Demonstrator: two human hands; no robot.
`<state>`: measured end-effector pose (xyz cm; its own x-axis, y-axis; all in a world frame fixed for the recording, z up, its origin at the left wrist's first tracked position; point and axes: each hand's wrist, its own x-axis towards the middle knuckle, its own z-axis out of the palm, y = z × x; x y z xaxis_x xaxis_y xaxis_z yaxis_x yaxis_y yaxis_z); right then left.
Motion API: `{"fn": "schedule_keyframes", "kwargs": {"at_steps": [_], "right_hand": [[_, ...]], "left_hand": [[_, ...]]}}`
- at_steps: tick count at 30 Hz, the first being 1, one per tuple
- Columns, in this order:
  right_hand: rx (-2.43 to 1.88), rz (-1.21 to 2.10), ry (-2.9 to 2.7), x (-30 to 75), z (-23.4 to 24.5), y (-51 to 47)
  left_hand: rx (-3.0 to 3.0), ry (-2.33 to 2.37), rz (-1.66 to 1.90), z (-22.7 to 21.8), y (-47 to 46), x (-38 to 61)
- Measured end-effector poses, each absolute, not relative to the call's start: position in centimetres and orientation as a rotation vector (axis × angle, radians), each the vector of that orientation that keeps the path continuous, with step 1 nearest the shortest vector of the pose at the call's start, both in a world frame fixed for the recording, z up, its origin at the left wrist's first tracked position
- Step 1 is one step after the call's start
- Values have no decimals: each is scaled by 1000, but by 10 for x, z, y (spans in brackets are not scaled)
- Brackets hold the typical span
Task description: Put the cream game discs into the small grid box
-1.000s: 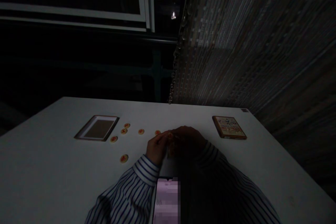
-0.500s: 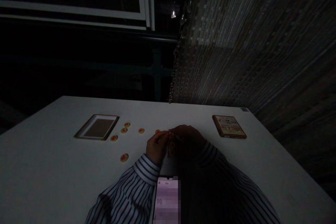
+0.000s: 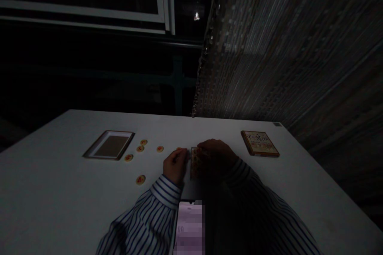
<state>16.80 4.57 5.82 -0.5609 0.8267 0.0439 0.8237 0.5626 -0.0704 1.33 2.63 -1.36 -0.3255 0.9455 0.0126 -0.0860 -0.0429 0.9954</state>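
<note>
My left hand [image 3: 174,166] is closed in a pinch just left of a small clear box [image 3: 194,165] full of round Chinese chess pieces. Whatever its fingertips hold, if anything, is too dark to make out. Over the right part of that box curls my right hand [image 3: 218,155], in deep shadow, its fingertips by the pieces; I cannot make out what they grip. Behind my left fingertips a chess piece [image 3: 179,149] partly shows. Several more pale pieces with red marks lie to the left, among them one chess piece [image 3: 140,179] nearer to me and another [image 3: 160,149] farther back.
An open shallow box or lid [image 3: 110,145] lies at the left of the white table [image 3: 74,199]. At the right lies a printed box [image 3: 259,143]. A lit phone [image 3: 188,227] is in front of me. A bead curtain [image 3: 239,67] hangs behind the table.
My left hand has moved a little left, away from my right hand, and more of the box of pieces shows between them. The view has shifted slightly.
</note>
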Motion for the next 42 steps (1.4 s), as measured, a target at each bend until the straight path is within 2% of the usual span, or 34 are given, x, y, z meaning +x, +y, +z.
{"fn": "schedule_keyframes", "kwargs": {"at_steps": [12,20,31,42], "right_hand": [[-1530,30,-2602,178,61,46],[-1513,12,-2526,193,53,51],[-1705,-24,-2714,195,62,51],[-1683,-70,-2830,197,41,61]], "left_hand": [[1171,1441,1455,-37,31,11],[1178,1454,1420,-29,28,11],[1197,1432,1387,-27,27,11],[1234,1447,1365,-28,27,11]]}}
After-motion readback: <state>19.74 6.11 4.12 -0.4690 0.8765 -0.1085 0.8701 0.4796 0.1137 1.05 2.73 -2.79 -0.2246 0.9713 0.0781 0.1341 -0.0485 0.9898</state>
